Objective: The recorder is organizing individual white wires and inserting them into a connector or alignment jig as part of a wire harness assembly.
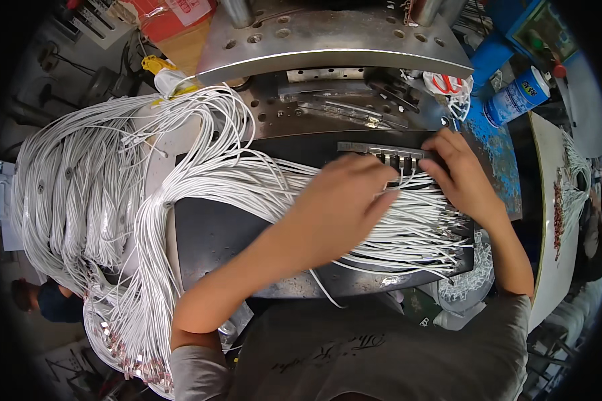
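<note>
Both hands work over a wide sheaf of thin white insulated wires [408,227] spread across a dark flat metal plate [214,234]. The left hand [338,207] lies palm down on the sheaf with its fingers stretched out and close together, the fingertips pressing the strands just below a narrow grey metal comb-like fixture [381,152] at the far edge of the plate; it grips nothing, only flattens the wires. The right hand [461,174] is curled, its fingers bent onto the right end of the same fixture and the wire ends there; whether it pinches a single strand cannot be told, since the fingertips hide the contact.

From the plate the wires run left in a thick curving bundle [201,140] and hang in long loops over the left side, where their lower ends carry small metal terminals [134,361]. Behind the fixture stands a heavy steel press plate with drilled holes [328,40]. To the right, on a worn blue tabletop [495,154], lies a white and blue spray can [518,97], well apart from both hands. A grey short-sleeved shirt [381,347] fills the lower edge.
</note>
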The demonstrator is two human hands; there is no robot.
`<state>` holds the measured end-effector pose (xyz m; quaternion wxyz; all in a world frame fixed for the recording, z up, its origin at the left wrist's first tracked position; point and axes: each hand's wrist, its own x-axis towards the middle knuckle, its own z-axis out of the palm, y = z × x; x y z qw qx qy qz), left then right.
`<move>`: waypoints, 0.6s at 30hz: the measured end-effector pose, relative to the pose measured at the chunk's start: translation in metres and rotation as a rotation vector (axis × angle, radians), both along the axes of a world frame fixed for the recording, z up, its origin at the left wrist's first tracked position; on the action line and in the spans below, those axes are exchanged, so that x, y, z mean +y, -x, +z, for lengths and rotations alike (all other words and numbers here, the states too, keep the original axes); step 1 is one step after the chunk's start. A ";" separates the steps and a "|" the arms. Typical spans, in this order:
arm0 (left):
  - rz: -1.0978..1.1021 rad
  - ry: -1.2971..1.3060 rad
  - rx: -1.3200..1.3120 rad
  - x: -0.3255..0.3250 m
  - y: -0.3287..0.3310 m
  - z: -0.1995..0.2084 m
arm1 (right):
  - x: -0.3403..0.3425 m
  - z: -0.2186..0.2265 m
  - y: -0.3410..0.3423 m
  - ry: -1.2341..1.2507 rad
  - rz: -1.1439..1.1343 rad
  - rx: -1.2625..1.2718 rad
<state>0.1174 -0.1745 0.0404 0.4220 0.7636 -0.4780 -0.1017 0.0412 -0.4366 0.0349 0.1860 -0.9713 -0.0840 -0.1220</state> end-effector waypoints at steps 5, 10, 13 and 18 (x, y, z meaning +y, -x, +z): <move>0.064 -0.026 -0.307 -0.024 0.021 -0.013 | 0.016 -0.014 -0.014 -0.042 -0.047 0.066; 0.226 -0.065 -0.392 -0.022 0.012 -0.012 | 0.017 -0.018 -0.060 -0.079 -0.016 -0.137; 0.273 -0.108 -0.365 -0.026 -0.007 -0.015 | 0.007 -0.029 -0.101 0.034 -0.014 -0.208; 0.297 -0.152 -0.348 -0.030 -0.049 -0.028 | -0.014 -0.048 -0.142 0.255 -0.002 -0.224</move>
